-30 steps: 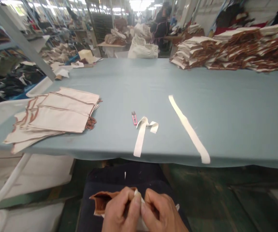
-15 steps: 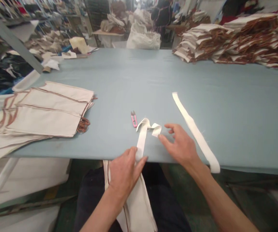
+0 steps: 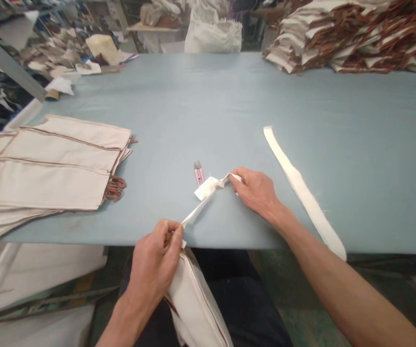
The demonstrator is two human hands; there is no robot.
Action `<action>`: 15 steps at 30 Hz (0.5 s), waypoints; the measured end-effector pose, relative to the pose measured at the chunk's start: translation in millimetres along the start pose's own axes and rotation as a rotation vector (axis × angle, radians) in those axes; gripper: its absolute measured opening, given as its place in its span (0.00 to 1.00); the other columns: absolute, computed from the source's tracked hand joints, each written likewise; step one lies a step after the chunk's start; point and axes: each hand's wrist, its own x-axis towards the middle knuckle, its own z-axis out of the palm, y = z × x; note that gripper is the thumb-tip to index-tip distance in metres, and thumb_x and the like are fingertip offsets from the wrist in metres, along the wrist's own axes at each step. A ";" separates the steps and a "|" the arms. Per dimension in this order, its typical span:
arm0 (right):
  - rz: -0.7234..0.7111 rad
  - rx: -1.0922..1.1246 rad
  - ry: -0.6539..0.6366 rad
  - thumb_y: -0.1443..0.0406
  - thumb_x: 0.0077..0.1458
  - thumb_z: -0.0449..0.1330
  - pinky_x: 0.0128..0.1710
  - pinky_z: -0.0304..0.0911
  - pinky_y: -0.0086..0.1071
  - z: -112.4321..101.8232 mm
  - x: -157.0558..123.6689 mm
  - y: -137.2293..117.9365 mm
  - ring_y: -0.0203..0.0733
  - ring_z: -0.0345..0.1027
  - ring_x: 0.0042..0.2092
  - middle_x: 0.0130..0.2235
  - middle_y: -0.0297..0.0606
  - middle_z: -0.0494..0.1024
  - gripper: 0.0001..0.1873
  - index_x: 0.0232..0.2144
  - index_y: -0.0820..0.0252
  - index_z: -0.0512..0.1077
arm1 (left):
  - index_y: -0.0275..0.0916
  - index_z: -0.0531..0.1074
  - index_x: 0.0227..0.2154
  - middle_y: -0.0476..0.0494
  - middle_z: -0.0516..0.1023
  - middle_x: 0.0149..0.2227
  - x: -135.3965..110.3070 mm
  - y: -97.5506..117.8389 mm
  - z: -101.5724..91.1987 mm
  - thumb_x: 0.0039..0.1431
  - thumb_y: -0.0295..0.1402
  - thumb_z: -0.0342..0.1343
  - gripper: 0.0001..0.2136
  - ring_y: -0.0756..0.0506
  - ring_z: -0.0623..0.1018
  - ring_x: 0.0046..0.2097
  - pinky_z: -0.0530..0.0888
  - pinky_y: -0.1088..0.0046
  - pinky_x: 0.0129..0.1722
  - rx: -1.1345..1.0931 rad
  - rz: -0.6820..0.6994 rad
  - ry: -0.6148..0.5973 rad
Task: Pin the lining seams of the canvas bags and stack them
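Note:
A white fabric strip (image 3: 197, 210) runs between my two hands, twisted in its middle over the table. My left hand (image 3: 157, 258) is closed on its near end at the table's front edge. Farther up and to the right, my right hand (image 3: 254, 190) pinches the other end. Pink thread snips (image 3: 198, 174) lie just behind the strip, partly covered by it. A cream cloth piece with brown edging (image 3: 198, 294) hangs over my lap below my left hand; whether it joins the strip is hidden.
Cream cloth pieces with brown edges (image 3: 52, 178) are stacked at the left. A long white band (image 3: 301, 193) lies right of my right arm. Large piles of brown-edged cloth (image 3: 355, 38) stand at the back right, and a white sack (image 3: 213, 36) is beyond the blue-grey table (image 3: 193, 106).
My right hand has moved left and taken hold of the strip's far end. My left hand has shifted left, pulling the strip straighter. The view has tilted down slightly.

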 end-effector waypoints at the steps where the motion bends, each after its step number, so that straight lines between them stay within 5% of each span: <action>1: 0.029 -0.003 0.003 0.58 0.67 0.55 0.31 0.50 0.33 0.3 1.2 -0.9 0.44 0.70 0.31 0.29 0.37 0.80 0.15 0.35 0.56 0.79 | 0.41 0.71 0.31 0.53 0.74 0.21 1.5 -2.7 -4.5 0.68 0.41 0.50 0.13 0.48 0.74 0.24 0.66 0.73 0.28 -0.009 -0.009 -0.017; 15: 0.354 -0.116 0.122 0.54 0.69 0.51 0.34 0.54 0.34 2.8 23.7 10.3 0.51 0.74 0.40 0.39 0.47 0.83 0.20 0.40 0.59 0.79 | 0.39 0.70 0.27 0.52 0.68 0.22 1.5 -41.7 -50.1 0.65 0.52 0.54 0.21 0.50 0.67 0.25 0.64 0.77 0.25 -0.244 -0.150 -0.359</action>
